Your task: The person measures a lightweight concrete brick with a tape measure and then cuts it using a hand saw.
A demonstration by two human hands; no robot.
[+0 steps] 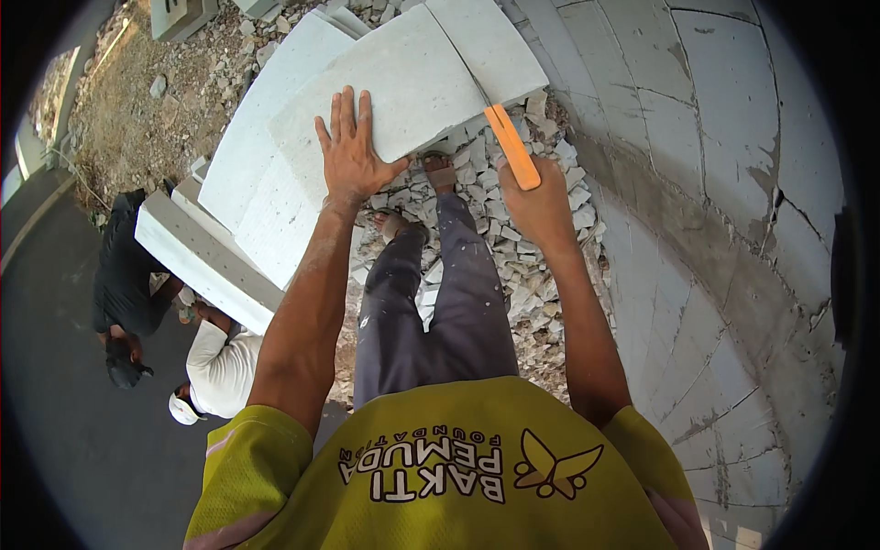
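Observation:
A pale grey lightweight concrete block [412, 78] lies across other slabs in front of me. My left hand [353, 163] rests flat on it near its close edge, fingers spread. My right hand [543, 206] is wrapped round the orange handle of a handsaw [511, 147]. The thin saw blade sits in a dark cut line running from the block's near edge to its far side. Right of that line is a narrower section of block [495, 50]; whether it is fully separated I cannot tell. Most of the blade is hidden in the cut.
Broken block pieces [536, 284] cover the ground around my feet. More pale slabs [266, 119] are stacked to the left. A curved grey block wall [678, 110] rises on the right. Two people, one in black [128, 275], one in white [225, 371], are low at left.

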